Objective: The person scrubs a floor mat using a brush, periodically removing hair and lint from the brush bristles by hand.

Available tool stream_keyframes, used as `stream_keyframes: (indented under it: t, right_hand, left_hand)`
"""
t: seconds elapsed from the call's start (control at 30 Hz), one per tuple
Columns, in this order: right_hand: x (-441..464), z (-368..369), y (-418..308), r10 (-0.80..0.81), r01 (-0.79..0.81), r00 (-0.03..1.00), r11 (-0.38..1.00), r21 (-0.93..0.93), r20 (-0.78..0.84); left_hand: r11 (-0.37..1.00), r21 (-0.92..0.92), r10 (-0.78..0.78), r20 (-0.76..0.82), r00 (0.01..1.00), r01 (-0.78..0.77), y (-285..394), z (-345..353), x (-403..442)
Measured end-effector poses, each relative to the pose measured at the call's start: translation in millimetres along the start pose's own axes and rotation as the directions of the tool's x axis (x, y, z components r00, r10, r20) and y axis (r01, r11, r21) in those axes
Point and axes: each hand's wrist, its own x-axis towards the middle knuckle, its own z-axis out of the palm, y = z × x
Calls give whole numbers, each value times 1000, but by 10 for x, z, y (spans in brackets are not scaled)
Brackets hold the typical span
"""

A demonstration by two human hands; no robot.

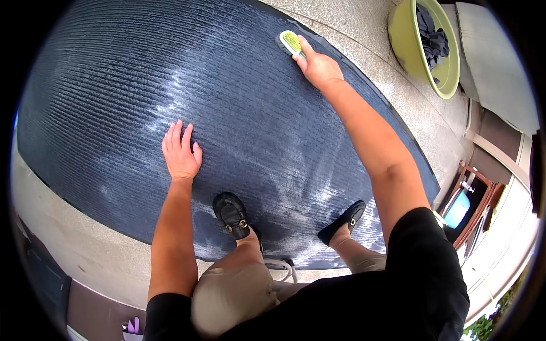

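A dark blue ribbed mat (244,102) lies spread over the ground, with whitish foamy streaks across several parts of it. Near its upper right edge, my right hand (319,67) grips a scrub brush (291,42) with a green and white back. The bristle side faces down against the mat. My left hand (181,150) rests on the mat to the left, fingers stretched out and holding nothing. A white streak of suds (169,102) lies just above those fingers.
My black shoes (232,215) stand on the mat's lower part. At the upper right, a yellow-green tub (402,42) holds dark cloth (433,42). Paved ground (364,62) borders the mat. A whitish hose (284,267) lies behind my feet.
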Motion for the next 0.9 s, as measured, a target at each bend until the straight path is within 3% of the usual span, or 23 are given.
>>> stream_keyframes:
  t: [0.1, 0.2, 0.37, 0.47, 0.5, 0.7, 0.8, 0.83, 0.9]
  right_hand:
    - [494, -206, -633, -111, 113, 991, 993, 21, -73]
    - [349, -188, -607, -36, 36, 999, 997, 66, 4]
    - [-737, 295, 324, -38, 37, 996, 999, 11, 75]
    - [-1025, 405, 305, -4, 0, 995, 999, 36, 101]
    - [-917, 453, 224, -75, 75, 997, 995, 67, 4]
    - [203, 21, -1056, -121, 120, 993, 974, 193, -5]
    - [99, 76, -847, -129, 126, 992, 973, 195, 2]
    - [-88, 4, -675, -83, 69, 994, 981, 183, 72]
    - [-395, 254, -50, -52, 46, 998, 991, 125, 41]
  left_hand:
    - [1000, 5, 0, 11, 1000, 0, -3, -18, -25]
    - [1000, -8, -10, 23, 1000, 10, -12, -14, -34]
    - [1000, -17, -8, 15, 1000, 9, -11, 2, -10]
    - [1000, 3, 1, 43, 999, -1, 1, -19, -13]
    - [1000, 8, 0, 51, 999, -1, 4, -26, -18]
    - [999, 31, 7, 55, 998, -9, -9, 26, -34]
    - [1000, 24, 1, 78, 997, -3, -24, 18, -33]
    - [1000, 24, -4, 72, 997, 3, -32, 23, -35]
    - [1000, 11, 9, 48, 999, -10, -47, 36, -42]
